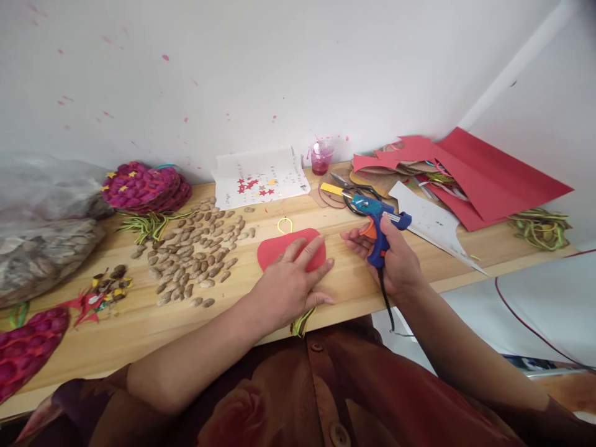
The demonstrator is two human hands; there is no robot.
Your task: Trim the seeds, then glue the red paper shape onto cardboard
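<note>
My left hand (291,282) lies flat with fingers spread on a red paper cut-out (279,246) on the wooden table (139,323). A yellow loop (285,225) sticks out from the cut-out's far edge. My right hand (391,257) is closed around the handle of a blue glue gun (377,220), whose black cord (386,304) runs down over the table's front edge. The gun's nozzle end points left and away, just right of the red cut-out.
Several brown seeds (195,254) are spread left of the cut-out. Purple seed-covered pieces (142,186) and plastic bags (41,248) sit at the left. Scissors (354,186), a pink cup (321,156), a printed sheet (258,180), red paper (484,177) and green-yellow strips (542,226) lie behind and right.
</note>
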